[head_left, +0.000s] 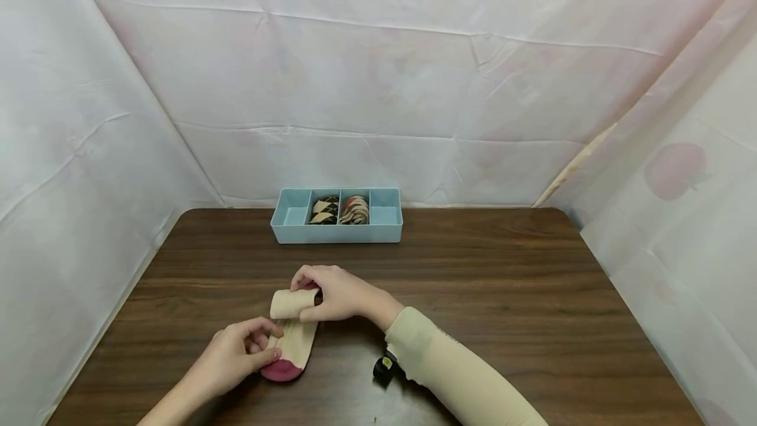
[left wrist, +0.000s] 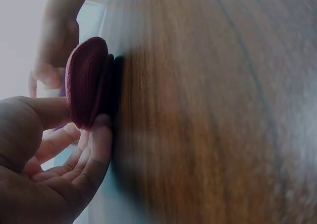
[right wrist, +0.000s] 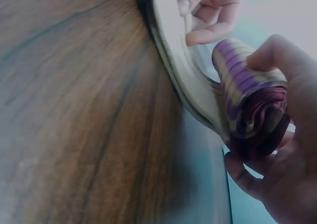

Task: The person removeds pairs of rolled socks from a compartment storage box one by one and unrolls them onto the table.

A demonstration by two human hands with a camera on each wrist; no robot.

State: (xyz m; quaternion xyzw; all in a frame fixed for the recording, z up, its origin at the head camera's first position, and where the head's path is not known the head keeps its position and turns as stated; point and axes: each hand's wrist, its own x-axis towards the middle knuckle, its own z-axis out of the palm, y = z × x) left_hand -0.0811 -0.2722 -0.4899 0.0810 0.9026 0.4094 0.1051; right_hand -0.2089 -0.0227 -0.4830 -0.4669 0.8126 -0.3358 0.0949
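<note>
A pair of cream socks (head_left: pixel 300 342) with a maroon toe lies flat on the table, its far end rolled up. My right hand (head_left: pixel 338 296) grips that roll (head_left: pixel 288 304) between thumb and fingers. In the right wrist view, the roll (right wrist: pixel 235 70) shows purple stripes outside and maroon layers at its open end. Nearer me, my left hand (head_left: pixel 239 350) pinches the flat part at its left edge by the toe. The left wrist view shows the maroon toe (left wrist: pixel 85 85) end-on, with the thumb on one face and fingertips at the lower edge.
A light blue divided box (head_left: pixel 335 235) stands at the back of the brown wooden table (head_left: pixel 503 294). Its two middle compartments hold a black-and-tan patterned sock roll (head_left: pixel 324 210) and a striped sock roll (head_left: pixel 355 210). White cloth (head_left: pixel 378 84) hangs behind the table.
</note>
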